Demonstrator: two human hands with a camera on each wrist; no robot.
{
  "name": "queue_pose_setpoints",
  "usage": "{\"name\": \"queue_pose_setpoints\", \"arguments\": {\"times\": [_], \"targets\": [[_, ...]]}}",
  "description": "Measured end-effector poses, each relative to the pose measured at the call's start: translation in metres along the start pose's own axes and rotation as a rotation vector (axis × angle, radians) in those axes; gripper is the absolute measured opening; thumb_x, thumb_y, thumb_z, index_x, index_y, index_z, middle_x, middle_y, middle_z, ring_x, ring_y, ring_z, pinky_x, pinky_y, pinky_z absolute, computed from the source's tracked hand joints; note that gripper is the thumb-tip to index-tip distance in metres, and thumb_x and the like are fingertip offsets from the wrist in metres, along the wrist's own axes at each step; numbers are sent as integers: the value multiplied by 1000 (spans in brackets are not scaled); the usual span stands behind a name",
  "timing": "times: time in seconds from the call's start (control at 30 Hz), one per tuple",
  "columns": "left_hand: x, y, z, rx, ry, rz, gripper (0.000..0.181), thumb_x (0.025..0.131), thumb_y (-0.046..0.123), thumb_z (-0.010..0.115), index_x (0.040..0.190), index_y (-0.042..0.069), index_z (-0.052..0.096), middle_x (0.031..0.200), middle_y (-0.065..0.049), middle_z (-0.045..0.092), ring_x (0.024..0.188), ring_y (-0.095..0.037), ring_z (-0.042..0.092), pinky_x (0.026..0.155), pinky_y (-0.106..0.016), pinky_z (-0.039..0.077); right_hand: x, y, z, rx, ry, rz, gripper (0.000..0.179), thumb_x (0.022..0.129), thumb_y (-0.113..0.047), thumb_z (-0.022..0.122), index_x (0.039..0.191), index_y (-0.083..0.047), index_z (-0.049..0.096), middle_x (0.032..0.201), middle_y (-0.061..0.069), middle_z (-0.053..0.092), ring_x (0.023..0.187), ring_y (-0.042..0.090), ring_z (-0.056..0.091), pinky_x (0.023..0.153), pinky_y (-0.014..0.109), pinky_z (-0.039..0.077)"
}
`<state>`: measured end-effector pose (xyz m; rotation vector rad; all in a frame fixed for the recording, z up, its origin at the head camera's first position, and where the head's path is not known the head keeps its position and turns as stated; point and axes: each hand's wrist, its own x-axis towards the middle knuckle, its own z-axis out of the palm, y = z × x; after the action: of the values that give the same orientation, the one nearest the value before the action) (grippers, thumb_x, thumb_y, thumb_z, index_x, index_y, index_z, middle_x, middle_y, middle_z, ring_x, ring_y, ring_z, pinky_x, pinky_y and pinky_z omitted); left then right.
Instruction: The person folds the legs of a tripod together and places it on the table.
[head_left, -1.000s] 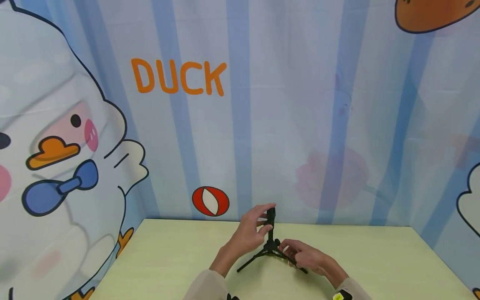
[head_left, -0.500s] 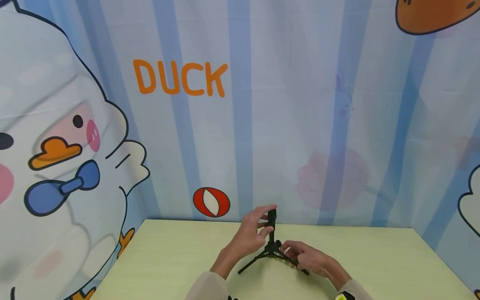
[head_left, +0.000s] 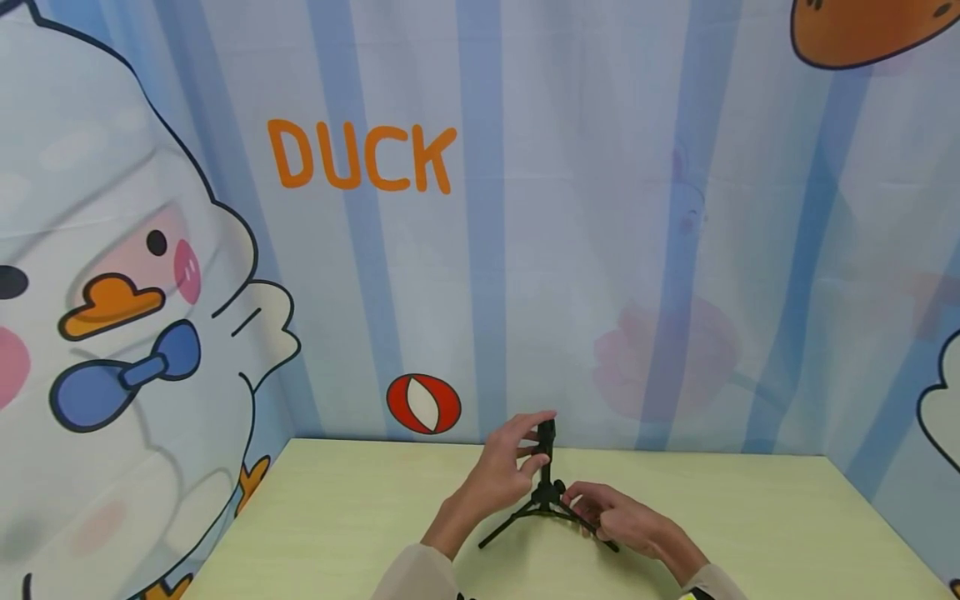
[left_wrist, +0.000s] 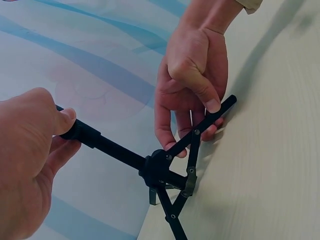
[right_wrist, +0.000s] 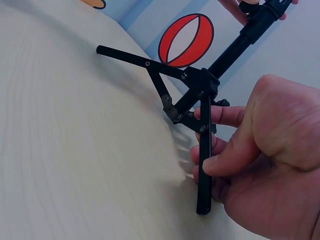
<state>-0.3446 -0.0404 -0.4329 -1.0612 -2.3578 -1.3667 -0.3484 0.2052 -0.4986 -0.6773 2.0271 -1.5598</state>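
Observation:
A small black tripod [head_left: 547, 493] stands on the table with its legs spread and its post upright. My left hand [head_left: 501, 471] holds the top of the post between thumb and fingers, from the left side. In the left wrist view the post [left_wrist: 120, 152] runs from that grip to the hub, where the folding leg braces join. My right hand [head_left: 628, 521] pinches the right leg; the right wrist view has the thumb on the near face of this leg [right_wrist: 205, 172] and fingers behind it. A small knob [right_wrist: 222, 103] sits beside the hub, close to the index finger.
The pale yellow table [head_left: 360, 492] ends at a blue-striped cloth backdrop [head_left: 555, 208], close behind the tripod. A cartoon duck and a red ball are printed on the cloth, which also rises along the left and right sides.
The head view has shifted very slightly. Both hands keep their holds on the tripod, which stands in the same place.

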Motion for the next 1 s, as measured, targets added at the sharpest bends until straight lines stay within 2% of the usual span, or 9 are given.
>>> {"name": "queue_pose_setpoints", "arguments": {"times": [0.33, 0.6, 0.83, 1.0], "targets": [[0, 3, 2, 4, -4, 12, 66, 98, -6, 66, 155, 22, 48, 143, -6, 55, 121, -22, 62, 100, -29, 55, -4, 5, -3, -15, 18, 5, 73, 67, 22, 36, 137, 9, 50, 97, 7, 51, 85, 23, 44, 69, 34, 36], [0, 5, 1, 24, -4, 11, 66, 98, -6, 66, 155, 21, 48, 144, -6, 55, 121, -24, 62, 100, -29, 55, -6, -7, -2, -61, 4, 50, 73, 68, 20, 40, 139, 10, 52, 114, 17, 57, 90, 25, 48, 71, 34, 41], [0, 6, 1, 23, -1, 2, 66, 98, -7, 66, 155, 21, 48, 143, -6, 56, 120, -23, 62, 100, -32, 55, -7, -9, -7, -23, -18, 95, 67, 77, 21, 49, 142, 7, 54, 113, 18, 63, 89, 27, 60, 74, 33, 50], [0, 7, 2, 23, -6, 3, 66, 98, -7, 66, 155, 21, 48, 142, -6, 56, 120, -23, 62, 99, -31, 56, -9, -6, -10, 50, -45, 93, 69, 77, 22, 50, 144, 7, 53, 106, 16, 66, 86, 24, 61, 73, 31, 51]]}}
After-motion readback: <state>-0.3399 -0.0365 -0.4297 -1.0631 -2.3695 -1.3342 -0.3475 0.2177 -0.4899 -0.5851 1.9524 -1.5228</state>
